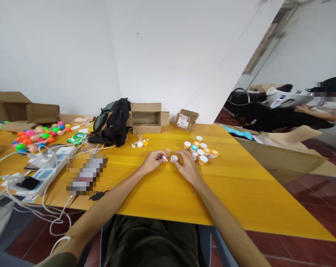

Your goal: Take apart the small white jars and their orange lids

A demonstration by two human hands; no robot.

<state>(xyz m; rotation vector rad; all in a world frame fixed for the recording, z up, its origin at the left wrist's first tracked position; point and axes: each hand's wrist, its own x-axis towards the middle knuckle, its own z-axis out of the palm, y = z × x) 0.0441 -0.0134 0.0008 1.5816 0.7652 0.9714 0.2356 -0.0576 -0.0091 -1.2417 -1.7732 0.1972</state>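
Note:
My left hand [154, 161] is closed in a pinch on a small white perforated piece [164, 158]. Between the fingers of my right hand [188, 166] is a white lid [174, 158], its hollow side facing up. Just beyond both hands stands a small clear cup [168, 151] on the wooden table. Close by on the right is a cluster of several small clear jars [203, 160] with white, orange and teal lids. Farther left lie loose white lids [140, 144], a yellow-orange lid [145, 143], a perforated white piece [133, 145] and another clear cup [140, 137].
Cardboard boxes [147, 128] and a black bag [116, 126] stand along the wall. At left are a power strip [55, 167] with cables, a phone [88, 173] and colourful toys [40, 137]. A person [328, 105] reclines at far right, beyond a large carton [262, 157].

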